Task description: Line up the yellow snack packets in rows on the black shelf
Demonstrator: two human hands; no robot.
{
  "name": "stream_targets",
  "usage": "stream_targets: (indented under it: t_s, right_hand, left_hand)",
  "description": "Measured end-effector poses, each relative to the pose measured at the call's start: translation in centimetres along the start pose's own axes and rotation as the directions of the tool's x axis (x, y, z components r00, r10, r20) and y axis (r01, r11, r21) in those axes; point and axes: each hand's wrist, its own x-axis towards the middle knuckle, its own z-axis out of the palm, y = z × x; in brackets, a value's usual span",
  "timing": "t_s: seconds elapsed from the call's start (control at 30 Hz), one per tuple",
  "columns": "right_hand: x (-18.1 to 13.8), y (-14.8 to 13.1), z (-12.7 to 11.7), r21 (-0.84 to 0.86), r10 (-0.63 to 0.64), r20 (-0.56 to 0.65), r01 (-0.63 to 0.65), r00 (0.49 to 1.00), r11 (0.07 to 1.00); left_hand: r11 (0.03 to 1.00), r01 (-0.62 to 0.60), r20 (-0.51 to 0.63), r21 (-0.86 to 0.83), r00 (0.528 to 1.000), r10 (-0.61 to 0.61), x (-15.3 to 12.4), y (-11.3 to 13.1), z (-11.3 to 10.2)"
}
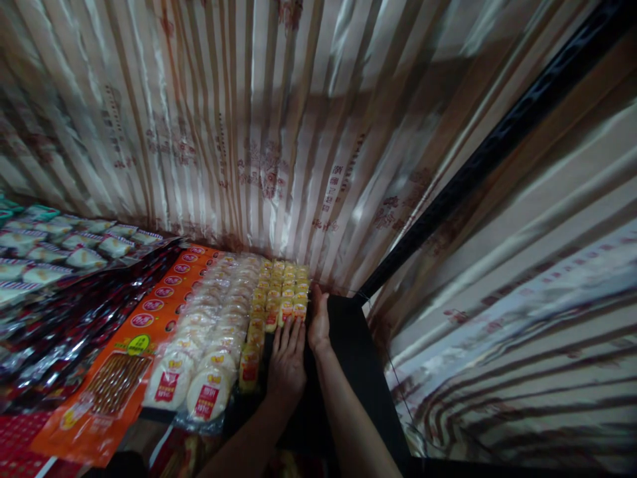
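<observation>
Rows of small yellow snack packets (286,285) stand at the right end of a line of goods on a black shelf (343,372). My left hand (287,365) lies with its fingers stretched out against the front packets of the right rows. On the right side of the block, my right hand (319,322) is held upright and flat, thumb side up, beside the packets. Neither hand grasps anything. Left of the yellow packets are two rows of round white packaged cakes (209,392), their front ones tilted up.
Orange snack bags (114,385) overlap in a row to the left, then dark shiny packets (74,325) and white striped packets (84,255). Printed, pleated sheeting (279,133) hangs behind. A black perforated post (478,159) rises at the shelf's back right corner.
</observation>
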Motion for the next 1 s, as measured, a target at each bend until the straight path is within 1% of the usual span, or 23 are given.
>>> stream_targets:
  t_s: [0.2,0.33,0.43,0.5,0.57,0.63,0.73,0.8,0.83,0.87,0.9,0.97,1.0]
  right_hand:
    - [-3.7,-0.6,-1.6,-0.027,-0.057,-0.096,0.055,0.994,0.998]
    - [-6.2,-1.0,-2.9,-0.043,-0.122,-0.128,0.118,0.984,0.992]
    - [-8.8,-1.4,-3.6,-0.054,-0.161,-0.151,0.155,0.975,0.986]
    - [-11.0,-1.8,-3.9,-0.076,-0.167,-0.158,0.157,0.973,0.985]
    - [-13.6,-2.0,-4.2,-0.109,-0.162,-0.151,0.146,0.975,0.983]
    - [-16.6,-1.9,-4.4,-0.149,-0.146,-0.155,0.123,0.977,0.981]
    - [-21.5,-1.1,-4.9,-0.216,-0.088,-0.141,0.056,0.986,0.975]
    - [-24.7,-0.1,-5.3,-0.284,-0.012,-0.110,-0.020,0.994,0.959]
    - [-26.1,0.6,-5.5,-0.334,0.030,-0.081,-0.056,0.996,0.941]
    - [-27.4,1.3,-5.7,-0.393,0.076,-0.042,-0.086,0.996,0.916]
    - [-28.5,2.2,-5.9,-0.457,0.126,0.011,-0.107,0.992,0.883]
    - [-30.0,4.1,-6.2,-0.582,0.232,0.125,-0.118,0.965,0.805]
    - [-30.6,5.2,-6.3,-0.636,0.284,0.165,-0.118,0.944,0.762]
  left_hand:
    - [0.999,-0.027,-0.001,0.047,1.000,0.027,0.0,0.0,-0.1]
    - [0.999,-0.034,0.003,0.031,0.999,0.034,0.3,0.2,-0.6]
    - [0.998,-0.058,-0.019,-0.025,0.998,0.058,0.3,0.5,-1.4]
    - [0.991,-0.084,-0.023,-0.104,0.996,0.082,0.0,0.7,-2.4]
    - [0.972,-0.096,-0.005,-0.213,0.995,0.097,-1.0,1.0,-3.8]
    - [0.940,-0.086,0.029,-0.331,0.994,0.101,-2.9,1.2,-5.6]
    - [0.888,-0.044,0.098,-0.458,0.990,0.099,-7.2,0.8,-8.6]
    - [0.871,0.017,0.201,-0.492,0.975,0.094,-11.0,0.0,-10.5]
    - [0.868,0.059,0.275,-0.493,0.957,0.091,-12.9,-0.6,-11.3]
    - [0.868,0.090,0.360,-0.489,0.927,0.107,-14.8,-1.3,-12.0]
    - [0.873,0.116,0.448,-0.473,0.886,0.124,-16.6,-2.1,-12.7]
    - [0.912,0.247,0.603,-0.326,0.798,0.000,-19.6,-3.7,-13.7]
    - [0.921,0.320,0.659,-0.222,0.746,-0.101,-20.7,-4.4,-14.0]
